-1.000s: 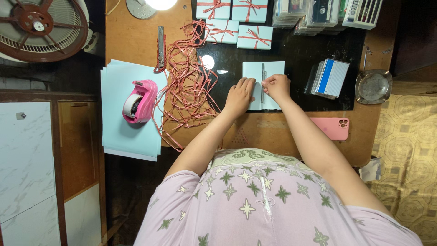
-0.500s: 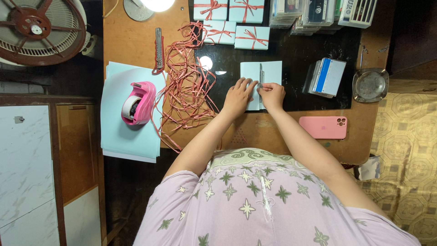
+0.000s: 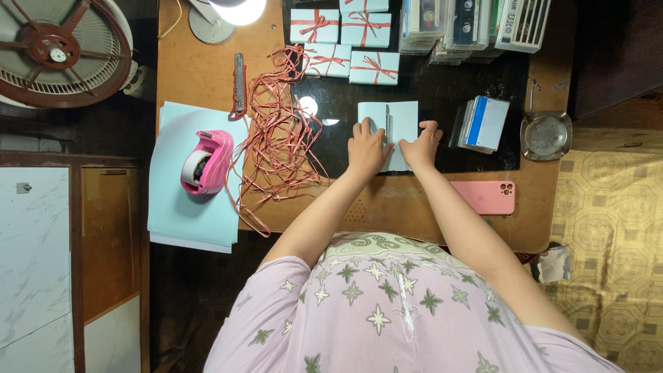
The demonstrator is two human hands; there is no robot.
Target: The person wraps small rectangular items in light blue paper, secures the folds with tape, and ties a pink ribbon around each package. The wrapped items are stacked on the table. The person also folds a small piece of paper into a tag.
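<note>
Both hands had shifted apart since a second before: the left hand [image 3: 367, 147] and the right hand [image 3: 421, 146] lay flat, fingers spread open and pressing down, on the near half of the pale blue wrapped package [image 3: 388, 131], gripping nothing. A second earlier they were bunched together over its middle seam; now that seam stood bare between them, so the fold looked to be laid down and was being smoothed outward.

The package sat under the fingertips on the dark glass pad [image 3: 442, 90] of the desk [image 3: 200, 76]. Beyond the fingers stood 4 finished blue boxes tied with red ribbon [image 3: 344, 47]. Left of the left fingers sprawled loose red ribbon [image 3: 280, 131], then a pink tape dispenser [image 3: 206, 162] on blue paper sheets [image 3: 193, 207]. Right of the right fingers lay a stack of cassette cases [image 3: 481, 123], and nearer the body a pink phone [image 3: 492, 197].
</note>
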